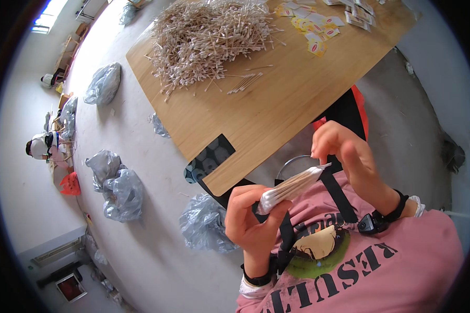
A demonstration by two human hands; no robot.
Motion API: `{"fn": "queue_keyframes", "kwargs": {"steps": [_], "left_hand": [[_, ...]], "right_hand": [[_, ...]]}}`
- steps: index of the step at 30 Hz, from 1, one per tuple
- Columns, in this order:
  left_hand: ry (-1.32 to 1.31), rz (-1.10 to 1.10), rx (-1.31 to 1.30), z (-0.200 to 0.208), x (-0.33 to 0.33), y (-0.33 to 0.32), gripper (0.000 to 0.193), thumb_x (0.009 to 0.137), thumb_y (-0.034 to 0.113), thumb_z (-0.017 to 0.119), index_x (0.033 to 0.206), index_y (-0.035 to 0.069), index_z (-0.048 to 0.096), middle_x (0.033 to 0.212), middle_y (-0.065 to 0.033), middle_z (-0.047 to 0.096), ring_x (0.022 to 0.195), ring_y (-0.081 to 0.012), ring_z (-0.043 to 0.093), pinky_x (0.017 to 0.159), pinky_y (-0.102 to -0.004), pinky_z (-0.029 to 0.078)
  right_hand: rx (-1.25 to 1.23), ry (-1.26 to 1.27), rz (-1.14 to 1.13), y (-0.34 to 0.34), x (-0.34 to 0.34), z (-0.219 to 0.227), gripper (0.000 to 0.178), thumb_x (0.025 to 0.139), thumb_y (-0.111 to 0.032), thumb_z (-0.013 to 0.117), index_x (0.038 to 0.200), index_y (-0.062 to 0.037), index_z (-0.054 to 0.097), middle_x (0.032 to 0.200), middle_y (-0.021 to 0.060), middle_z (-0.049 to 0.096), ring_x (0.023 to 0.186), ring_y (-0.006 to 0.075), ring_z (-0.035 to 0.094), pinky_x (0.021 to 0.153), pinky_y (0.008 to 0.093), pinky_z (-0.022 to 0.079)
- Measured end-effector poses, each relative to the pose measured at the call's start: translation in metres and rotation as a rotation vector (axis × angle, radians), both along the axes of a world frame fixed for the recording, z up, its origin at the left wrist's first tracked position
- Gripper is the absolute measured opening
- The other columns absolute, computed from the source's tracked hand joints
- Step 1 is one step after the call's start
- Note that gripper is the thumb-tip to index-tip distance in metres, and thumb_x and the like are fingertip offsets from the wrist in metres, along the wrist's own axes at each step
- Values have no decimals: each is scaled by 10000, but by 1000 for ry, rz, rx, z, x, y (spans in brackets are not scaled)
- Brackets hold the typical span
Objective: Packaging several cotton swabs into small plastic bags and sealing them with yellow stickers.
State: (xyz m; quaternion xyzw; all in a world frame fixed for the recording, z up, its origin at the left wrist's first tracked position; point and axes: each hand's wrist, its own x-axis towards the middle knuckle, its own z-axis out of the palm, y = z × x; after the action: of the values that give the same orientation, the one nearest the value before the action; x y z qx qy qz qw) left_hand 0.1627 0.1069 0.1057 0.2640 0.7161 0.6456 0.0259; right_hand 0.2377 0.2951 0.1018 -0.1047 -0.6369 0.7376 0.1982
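Note:
My left hand (253, 221) grips a bundle of cotton swabs (292, 189) in front of my chest. Clear plastic seems to wrap the bundle, with a thin pointed tip at its right end. Just above that end is my right hand (350, 159), its fingers curled and the thumb apart from them. I see nothing held between them. On the wooden table (277, 112) lies a big heap of loose cotton swabs (203, 39). A few swabs (245, 82) lie in a small row beside the heap.
Yellow-and-white paper cards (316, 31) are scattered at the table's far right, near some stacked packets (359, 13). Grey plastic bags (206, 221) sit on the floor to the left. Another person (39, 146) is at the far left. A dark patterned item (211, 159) shows at the table's cut-out corner.

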Motion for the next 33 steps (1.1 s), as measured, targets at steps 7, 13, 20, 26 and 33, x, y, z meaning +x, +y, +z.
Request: {"fn": "queue_keyframes", "kwargs": {"steps": [7, 13, 20, 26, 33], "left_hand": [[-352, -93, 269, -3, 19, 10, 405, 723, -92, 817, 1026, -14, 560, 1001, -128, 651, 901, -183, 612, 792, -288, 488], [-406, -153, 247, -3, 24, 13, 391, 816, 71, 825, 1054, 8, 521, 1006, -125, 628, 905, -155, 600, 805, -268, 488], [-537, -290, 201, 9, 14, 6, 407, 782, 33, 831, 1092, -30, 575, 1050, -139, 651, 971, -181, 630, 876, -315, 505], [-456, -368, -13, 22, -1, 4, 422, 716, 35, 845, 1072, -80, 648, 1036, -150, 669, 935, -214, 640, 850, -320, 501], [228, 31, -305, 17, 8, 15, 364, 644, -75, 808, 972, 13, 676, 885, -99, 632, 813, -218, 608, 726, -323, 476]], "right_hand": [[18, 164, -89, -19, 2, -2, 262, 983, -264, 642, 983, -24, 536, 899, 61, 538, 819, 132, 488, 738, 266, 403], [56, 282, -154, -18, 7, -15, 202, 991, -188, 625, 943, -25, 515, 804, 43, 539, 704, 118, 480, 612, 259, 383], [43, 156, -141, -13, 9, -14, 211, 979, -186, 653, 921, -31, 521, 728, 41, 547, 588, 98, 466, 525, 241, 364], [213, 255, -81, -11, 9, -17, 228, 950, -182, 695, 904, -28, 532, 659, 32, 572, 509, 105, 471, 465, 262, 362], [141, -9, -70, -8, 4, -22, 441, 999, -367, 607, 1239, -18, 482, 1253, 125, 524, 1149, 173, 524, 945, 319, 448]]}}
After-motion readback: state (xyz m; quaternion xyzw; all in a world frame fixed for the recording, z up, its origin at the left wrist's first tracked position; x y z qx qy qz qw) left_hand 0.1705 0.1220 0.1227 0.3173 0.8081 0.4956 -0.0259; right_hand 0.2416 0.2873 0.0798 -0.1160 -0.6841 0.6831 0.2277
